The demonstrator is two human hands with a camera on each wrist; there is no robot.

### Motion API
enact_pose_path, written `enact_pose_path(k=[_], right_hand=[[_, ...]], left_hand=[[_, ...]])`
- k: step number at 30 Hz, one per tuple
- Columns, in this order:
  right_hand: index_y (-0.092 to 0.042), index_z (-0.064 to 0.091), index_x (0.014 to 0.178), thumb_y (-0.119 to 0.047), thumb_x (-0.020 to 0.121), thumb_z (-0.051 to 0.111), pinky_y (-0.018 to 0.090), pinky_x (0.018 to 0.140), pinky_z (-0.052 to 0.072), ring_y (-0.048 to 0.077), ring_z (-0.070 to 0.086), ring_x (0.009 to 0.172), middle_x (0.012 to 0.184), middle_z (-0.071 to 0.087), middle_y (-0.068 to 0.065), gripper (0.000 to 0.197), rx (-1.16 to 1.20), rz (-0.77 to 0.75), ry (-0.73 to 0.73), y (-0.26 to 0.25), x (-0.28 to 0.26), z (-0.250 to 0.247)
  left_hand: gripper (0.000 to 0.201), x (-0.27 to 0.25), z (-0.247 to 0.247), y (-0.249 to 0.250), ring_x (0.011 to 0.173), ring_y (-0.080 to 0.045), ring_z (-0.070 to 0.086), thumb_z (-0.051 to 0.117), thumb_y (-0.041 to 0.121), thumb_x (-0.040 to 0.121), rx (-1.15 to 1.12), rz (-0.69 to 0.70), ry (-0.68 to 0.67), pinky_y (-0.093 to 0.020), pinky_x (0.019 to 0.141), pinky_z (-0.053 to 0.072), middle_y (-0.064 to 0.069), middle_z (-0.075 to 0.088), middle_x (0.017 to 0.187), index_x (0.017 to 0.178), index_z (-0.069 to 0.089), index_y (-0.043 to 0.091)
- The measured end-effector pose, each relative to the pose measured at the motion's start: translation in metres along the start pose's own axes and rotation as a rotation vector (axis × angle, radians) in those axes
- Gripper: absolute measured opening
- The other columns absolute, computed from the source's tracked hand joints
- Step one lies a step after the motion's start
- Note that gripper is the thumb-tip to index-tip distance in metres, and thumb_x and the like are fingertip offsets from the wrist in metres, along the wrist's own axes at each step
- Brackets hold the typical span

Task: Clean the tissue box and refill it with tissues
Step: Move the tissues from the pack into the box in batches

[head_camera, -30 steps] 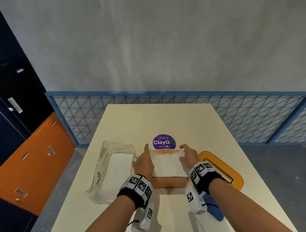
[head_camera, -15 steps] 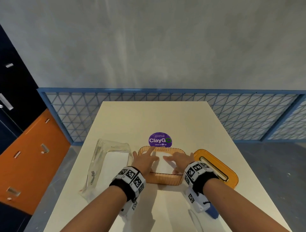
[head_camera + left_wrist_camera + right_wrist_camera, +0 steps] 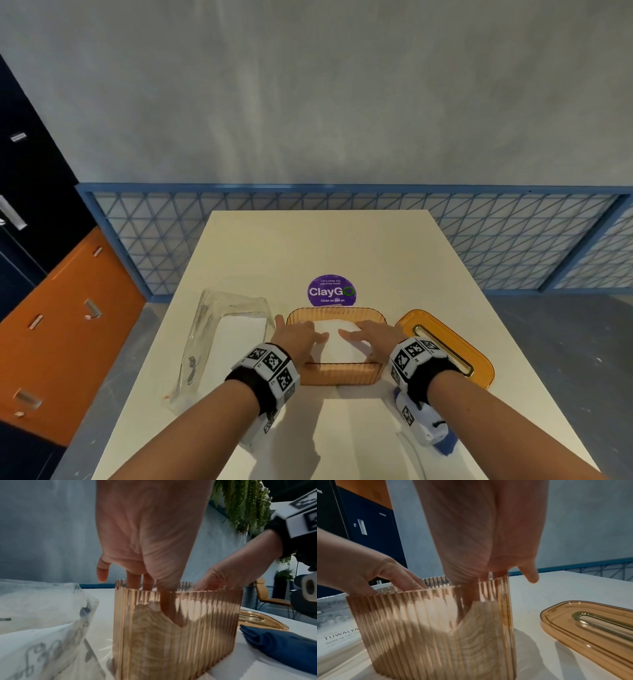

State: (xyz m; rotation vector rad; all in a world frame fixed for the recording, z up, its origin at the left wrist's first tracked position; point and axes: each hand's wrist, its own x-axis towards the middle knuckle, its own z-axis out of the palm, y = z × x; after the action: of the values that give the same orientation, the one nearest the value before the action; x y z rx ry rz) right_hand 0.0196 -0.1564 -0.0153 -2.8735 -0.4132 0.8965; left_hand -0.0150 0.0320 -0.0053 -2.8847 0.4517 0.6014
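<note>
The box (image 3: 337,371), ribbed amber and open-topped, stands on the table (image 3: 322,246) near its front edge, with a stack of tissues (image 3: 337,342) inside. Both hands reach in from above: the left hand (image 3: 298,337) and right hand (image 3: 371,337) lie with fingers straight and spread, pressing flat on the tissues, gripping nothing. The lid (image 3: 452,346) lies just right of the box, the plastic wrapper (image 3: 219,339) just left. A blue cloth (image 3: 281,641) lies near the front right. A purple sticker (image 3: 331,291) sits behind the box.
</note>
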Motion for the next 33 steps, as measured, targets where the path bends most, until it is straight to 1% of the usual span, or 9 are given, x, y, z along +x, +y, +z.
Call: enact_pose_path(k=[6,9,11,12,14,18,21,25,33], right_hand=[[-0.038,0.024,0.147,-0.043,0.097,0.036,0.058,0.116,0.012,0.023,0.019,0.146,0.158,0.02,-0.002,0.051,-0.093,-0.07,-0.025,0.0,-0.009,-0.01],[-0.034,0.043,0.139,-0.029,0.092,0.054,0.043,0.11,0.035,0.02,0.044,0.132,0.144,0.046,-0.002,0.049,-0.032,-0.155,0.153,0.0,-0.015,-0.026],[-0.026,0.057,0.128,-0.021,0.092,0.053,0.035,0.097,0.048,0.019,0.059,0.113,0.126,0.063,0.001,0.037,0.141,-0.163,0.378,0.003,-0.016,-0.033],[-0.022,0.06,0.125,-0.017,0.092,0.051,0.034,0.093,0.049,0.02,0.06,0.109,0.122,0.065,0.003,0.034,0.189,-0.149,0.475,0.005,-0.016,-0.033],[-0.019,0.054,0.131,-0.014,0.094,0.047,0.033,0.094,0.046,0.022,0.057,0.112,0.123,0.061,0.006,0.037,0.214,-0.091,0.505,0.01,-0.015,-0.031],[-0.024,0.021,0.149,-0.02,0.101,0.038,0.03,0.101,0.038,0.026,0.046,0.125,0.136,0.048,0.011,0.052,0.168,-0.005,0.248,0.016,-0.011,-0.021],[-0.022,0.019,0.15,-0.011,0.1,0.035,0.028,0.106,0.035,0.026,0.044,0.131,0.144,0.045,0.009,0.054,0.207,0.054,0.2,0.022,-0.007,-0.018],[-0.02,0.019,0.15,-0.004,0.097,0.036,0.029,0.106,0.037,0.026,0.044,0.131,0.146,0.044,0.008,0.058,0.195,0.074,0.183,0.024,-0.007,-0.016],[-0.024,0.028,0.147,-0.002,0.097,0.03,0.041,0.089,0.055,0.033,0.054,0.119,0.138,0.048,0.012,0.054,0.312,0.051,0.197,0.027,-0.012,-0.018]], left_hand=[[0.055,-0.004,-0.003,-0.002,0.136,-0.023,0.036,0.053,0.025,0.094,-0.113,-0.017,0.032,-0.058,0.109,0.014,-0.003,0.041,0.142,0.144,0.031,0.033],[0.042,-0.01,-0.001,-0.019,0.136,-0.015,0.034,0.056,0.039,0.09,-0.472,-0.131,0.377,-0.049,0.109,0.019,0.006,0.044,0.142,0.131,0.052,0.031],[0.031,-0.012,0.009,-0.036,0.128,-0.018,0.042,0.056,0.031,0.092,-0.7,-0.297,0.655,-0.041,0.102,0.029,0.003,0.051,0.133,0.122,0.06,0.025],[0.029,-0.012,0.017,-0.044,0.126,-0.021,0.044,0.054,0.025,0.093,-0.745,-0.4,0.68,-0.04,0.099,0.033,-0.001,0.052,0.13,0.121,0.06,0.02],[0.034,-0.012,0.037,-0.057,0.126,-0.028,0.041,0.05,0.02,0.094,-0.749,-0.603,0.494,-0.042,0.1,0.036,-0.009,0.045,0.135,0.128,0.052,0.015],[0.047,-0.009,0.072,-0.062,0.128,-0.029,0.035,0.052,0.035,0.092,-0.662,-0.772,0.124,-0.039,0.1,0.039,-0.012,0.032,0.137,0.13,0.041,0.01],[0.056,-0.004,0.088,-0.058,0.128,-0.026,0.035,0.054,0.047,0.088,-0.582,-0.787,0.127,-0.038,0.099,0.04,-0.008,0.032,0.137,0.129,0.04,0.012],[0.052,0.0,0.09,-0.055,0.129,-0.024,0.033,0.052,0.043,0.09,-0.52,-0.801,0.135,-0.038,0.099,0.039,-0.006,0.03,0.139,0.131,0.036,0.014],[0.036,0.001,0.085,-0.052,0.127,-0.025,0.037,0.033,0.033,0.1,-0.63,-0.826,0.2,-0.042,0.1,0.038,-0.008,0.037,0.136,0.128,0.044,0.013]])
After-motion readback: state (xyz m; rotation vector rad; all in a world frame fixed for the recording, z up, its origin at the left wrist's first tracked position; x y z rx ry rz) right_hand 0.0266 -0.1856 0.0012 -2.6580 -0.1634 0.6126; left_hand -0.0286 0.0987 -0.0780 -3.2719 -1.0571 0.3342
